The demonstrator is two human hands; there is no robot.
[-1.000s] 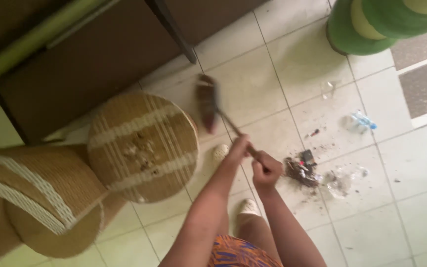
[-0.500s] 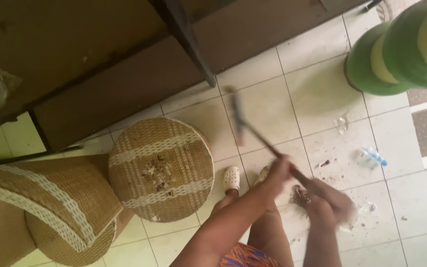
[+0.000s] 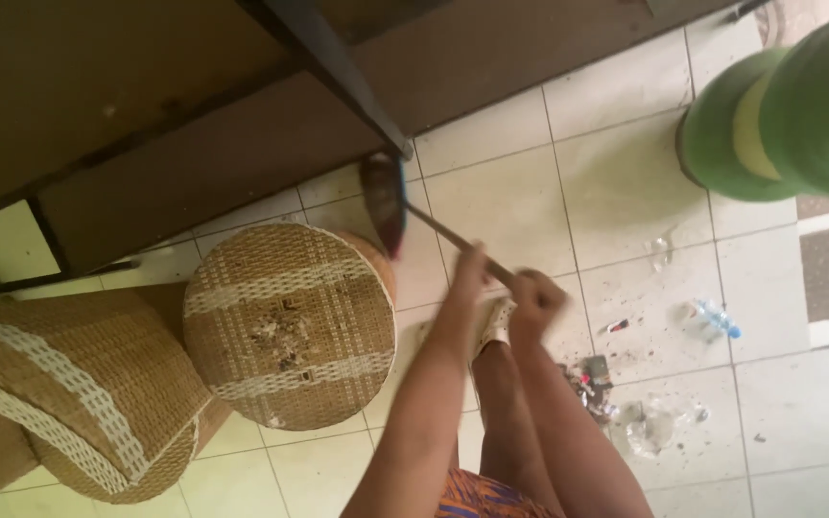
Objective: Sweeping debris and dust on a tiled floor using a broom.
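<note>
Big dark wooden furniture piece (image 3: 146, 105) is filling the top left, its dark leg (image 3: 338, 72) coming down to the tiled floor (image 3: 510, 192). Green woven stool (image 3: 779, 115) is sitting top right. Tan wicker chair (image 3: 59, 384) is lying at lower left, touching the round wicker stool (image 3: 290, 326), which is carrying crumbs on its top. The person's legs are standing mid-bottom, one foot in a white clog (image 3: 496, 321).

Both arms are reaching forward over the floor. Left hand (image 3: 469, 264) is wrapping closed around the broom (image 3: 386, 201) stick, higher up toward the head. Right hand (image 3: 536, 293) is gripping the same stick in a closed fist, at its near end. Broom head is blurring just beside the furniture leg, above the wicker stool, tilted on the floor.

Debris pile (image 3: 592, 384) is lying right of the legs, with clear plastic wrap (image 3: 654, 427) just beside it. Small plastic bottle (image 3: 717, 318) is lying further right, well apart from the broom.
</note>
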